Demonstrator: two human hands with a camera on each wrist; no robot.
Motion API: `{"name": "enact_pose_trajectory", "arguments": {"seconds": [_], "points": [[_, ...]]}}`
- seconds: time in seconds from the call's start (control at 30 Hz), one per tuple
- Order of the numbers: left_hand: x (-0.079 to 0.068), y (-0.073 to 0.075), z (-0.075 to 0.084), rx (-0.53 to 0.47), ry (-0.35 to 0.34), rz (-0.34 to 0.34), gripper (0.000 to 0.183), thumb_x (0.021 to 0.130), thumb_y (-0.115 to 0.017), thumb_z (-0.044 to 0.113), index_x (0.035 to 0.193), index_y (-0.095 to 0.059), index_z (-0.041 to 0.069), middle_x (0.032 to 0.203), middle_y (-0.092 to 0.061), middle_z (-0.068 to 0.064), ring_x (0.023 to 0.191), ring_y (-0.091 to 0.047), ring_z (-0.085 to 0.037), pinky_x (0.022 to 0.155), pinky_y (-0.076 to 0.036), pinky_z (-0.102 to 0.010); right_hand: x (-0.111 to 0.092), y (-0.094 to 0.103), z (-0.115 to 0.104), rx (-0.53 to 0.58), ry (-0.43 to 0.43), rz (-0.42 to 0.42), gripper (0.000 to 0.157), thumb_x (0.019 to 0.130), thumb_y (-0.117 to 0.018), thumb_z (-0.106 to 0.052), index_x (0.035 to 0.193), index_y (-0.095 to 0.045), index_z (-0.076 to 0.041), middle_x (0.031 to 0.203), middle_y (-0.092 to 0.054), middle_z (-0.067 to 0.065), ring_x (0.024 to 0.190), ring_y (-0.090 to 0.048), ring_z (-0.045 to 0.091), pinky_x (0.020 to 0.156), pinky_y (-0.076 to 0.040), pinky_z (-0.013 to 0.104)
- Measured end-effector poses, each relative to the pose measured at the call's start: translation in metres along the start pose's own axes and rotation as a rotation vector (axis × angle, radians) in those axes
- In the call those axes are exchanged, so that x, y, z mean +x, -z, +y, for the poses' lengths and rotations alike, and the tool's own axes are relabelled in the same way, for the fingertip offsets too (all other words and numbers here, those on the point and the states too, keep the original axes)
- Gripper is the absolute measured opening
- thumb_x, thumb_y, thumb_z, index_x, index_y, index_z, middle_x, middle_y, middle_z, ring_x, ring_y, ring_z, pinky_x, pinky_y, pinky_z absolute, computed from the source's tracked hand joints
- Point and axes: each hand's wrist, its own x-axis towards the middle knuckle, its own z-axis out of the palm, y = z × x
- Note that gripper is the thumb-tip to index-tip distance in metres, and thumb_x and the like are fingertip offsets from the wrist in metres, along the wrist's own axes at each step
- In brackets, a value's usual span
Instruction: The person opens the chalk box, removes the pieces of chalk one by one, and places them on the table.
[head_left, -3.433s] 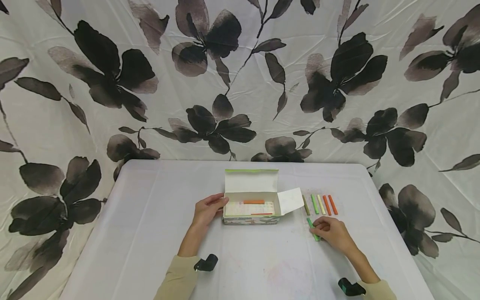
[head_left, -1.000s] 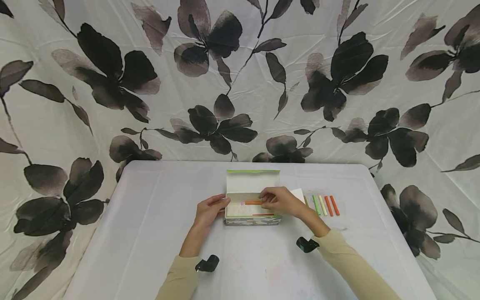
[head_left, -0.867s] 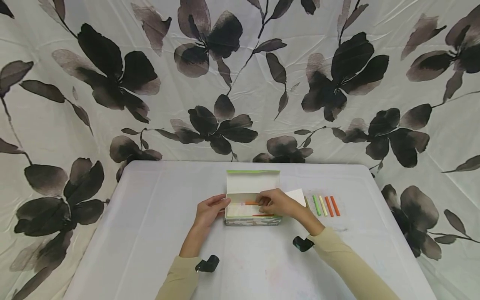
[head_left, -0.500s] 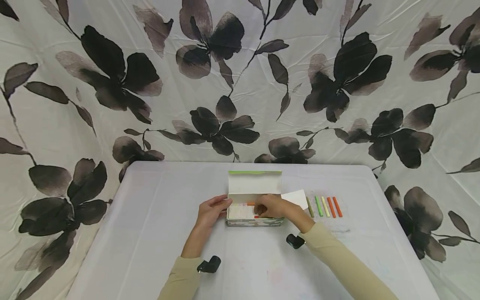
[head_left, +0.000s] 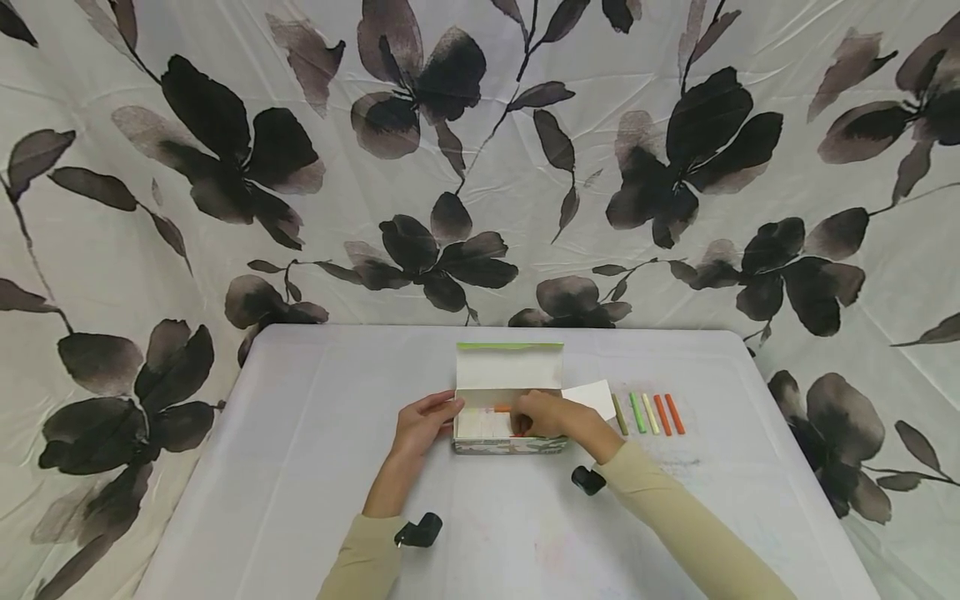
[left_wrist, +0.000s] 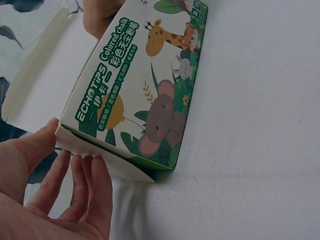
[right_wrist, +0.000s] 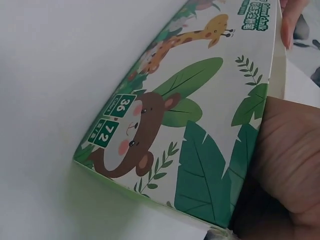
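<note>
Nearest us, both sleeves come in from the desk's (head_left: 300, 467) near edge, and our two hands meet at the open chalk box (head_left: 510, 421), which sits in the middle of the desk, a little toward the far edge. Our left hand (head_left: 422, 423) rests against the box's left end with fingers (left_wrist: 90, 200) nearly straight, steadying it rather than gripping. Our right hand (head_left: 551, 415) reaches down into the box from its right side; its grip looks curled over the orange chalk stick (head_left: 501, 408) lying inside, but the fingertips are hidden, so we cannot tell whether they are pinching it. Just right of the box, past its white side flap (head_left: 592, 393), four loose chalk sticks (head_left: 648, 413) lie side by side: olive, green, pale yellow-green with orange, and another orange. Beyond, the lid (head_left: 510, 365) stands upright toward the far edge. We judge the risks to be small ones: chalk snaps easily if pressed against the box wall, and the light carton could slide or tip if the left hand's support slips.
</note>
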Motion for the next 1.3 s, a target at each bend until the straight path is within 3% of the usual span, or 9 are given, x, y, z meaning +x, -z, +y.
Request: {"name": "enact_pose_trajectory", "arguments": {"seconds": [0.2,0.37,0.6,0.8,1.0,1.2,1.3], "points": [[-0.001,0.0,0.0,-0.009,-0.008,-0.005,0.046,0.09,-0.082,0.021,0.128,-0.068,0.0,0.113,-0.071,-0.012,0.104,-0.069,-0.031,0.074,-0.058,-0.024,-0.003,0.001,0.003,-0.022,0.036,0.019,0.014,0.092,-0.075,0.001,0.085,-0.07,-0.009,0.077,-0.061,-0.003,0.07,-0.048,0.006,0.065,-0.045,0.022],[0.0,0.0,0.0,-0.018,-0.004,0.002,0.044,0.09,-0.082,0.02,0.128,-0.069,0.0,0.112,-0.071,-0.012,0.101,-0.07,-0.028,0.073,-0.058,-0.023,-0.008,0.003,0.006,0.016,0.094,0.093,0.003,0.096,-0.073,-0.007,0.097,-0.071,-0.005,0.083,-0.063,-0.003,0.073,-0.05,0.007,0.067,-0.045,0.022],[0.0,0.0,-0.001,-0.01,-0.002,0.002,0.045,0.09,-0.082,0.02,0.128,-0.068,0.0,0.112,-0.071,-0.012,0.1,-0.071,-0.026,0.075,-0.059,-0.025,-0.023,0.009,0.015,0.129,0.218,0.234,0.015,0.098,-0.068,-0.001,0.113,-0.07,0.0,0.097,-0.071,0.006,0.084,-0.062,0.011,0.075,-0.055,0.026],[0.001,0.0,-0.001,-0.006,0.002,0.006,0.044,0.09,-0.082,0.021,0.128,-0.069,0.001,0.112,-0.072,-0.011,0.103,-0.07,-0.029,0.072,-0.057,-0.023,-0.04,0.016,0.02,0.292,0.206,0.345,0.02,0.097,-0.069,0.0,0.117,-0.07,0.002,0.103,-0.073,0.014,0.094,-0.07,0.019,0.082,-0.06,0.029],[0.002,0.001,-0.001,-0.008,0.009,0.0,0.043,0.09,-0.082,0.02,0.128,-0.07,0.004,0.113,-0.071,-0.01,0.107,-0.069,-0.031,0.074,-0.058,-0.023,-0.057,0.02,0.026,0.422,0.157,0.482,0.021,0.095,-0.073,-0.003,0.115,-0.071,0.001,0.101,-0.073,0.01,0.094,-0.07,0.022,0.084,-0.06,0.032],[0.002,0.0,-0.001,0.01,0.016,-0.005,0.045,0.09,-0.082,0.022,0.129,-0.069,0.004,0.113,-0.071,-0.01,0.104,-0.07,-0.027,0.081,-0.059,-0.028,-0.077,0.024,0.031,0.547,0.042,0.517,0.027,0.096,-0.075,-0.013,0.121,-0.071,-0.003,0.108,-0.072,0.008,0.098,-0.069,0.02,0.086,-0.058,0.028],[0.002,0.001,-0.002,0.012,0.021,-0.003,0.046,0.09,-0.083,0.023,0.129,-0.069,0.004,0.113,-0.071,-0.009,0.103,-0.07,-0.025,0.082,-0.059,-0.029,-0.089,0.025,0.035,0.608,0.026,0.53,0.029,0.096,-0.074,-0.012,0.123,-0.069,-0.002,0.11,-0.071,0.012,0.1,-0.07,0.022,0.087,-0.058,0.028]]}}
